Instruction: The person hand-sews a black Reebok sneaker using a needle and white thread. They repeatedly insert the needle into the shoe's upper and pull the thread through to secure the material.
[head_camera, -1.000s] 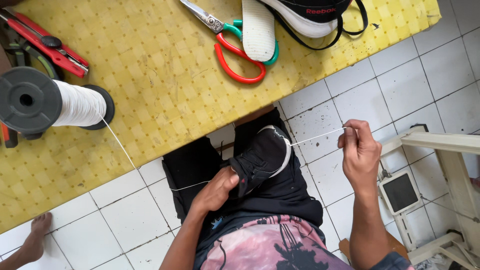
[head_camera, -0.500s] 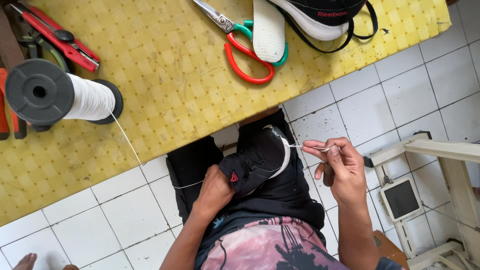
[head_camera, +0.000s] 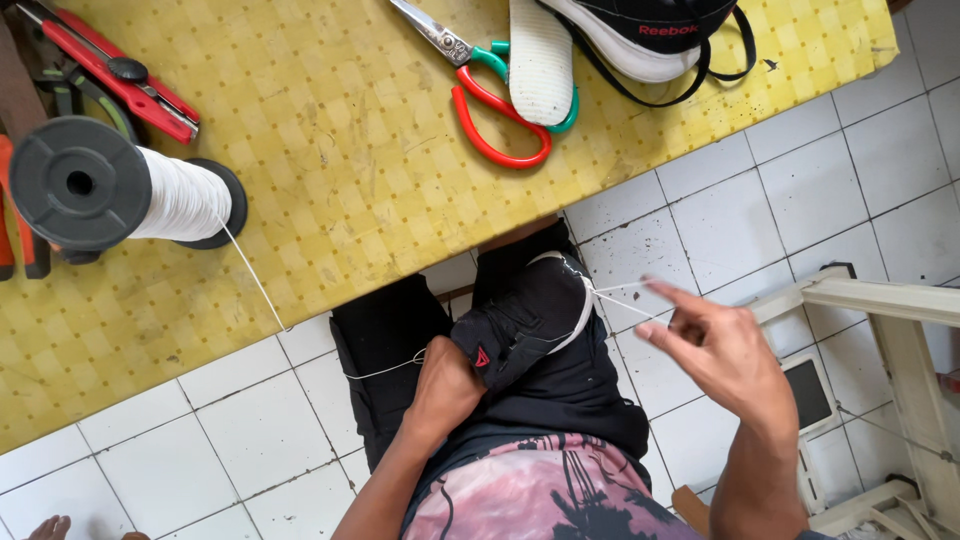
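My left hand (head_camera: 445, 385) clamps the half-stitched black fabric shoe (head_camera: 525, 325) while my right hand (head_camera: 715, 350), fingers spread, draws white thread (head_camera: 620, 300) through, seam unfinished.

A yellow patterned table cover (head_camera: 330, 150) fills the upper part of the view. On it lie scissors (head_camera: 480, 95) with one red and one green handle, and a white insole (head_camera: 540, 60) rests across these handles. A red utility knife (head_camera: 115, 75) lies near the left corner. Below is a white tiled floor (head_camera: 230, 440), and on the right stands a pale wooden frame (head_camera: 890, 330).
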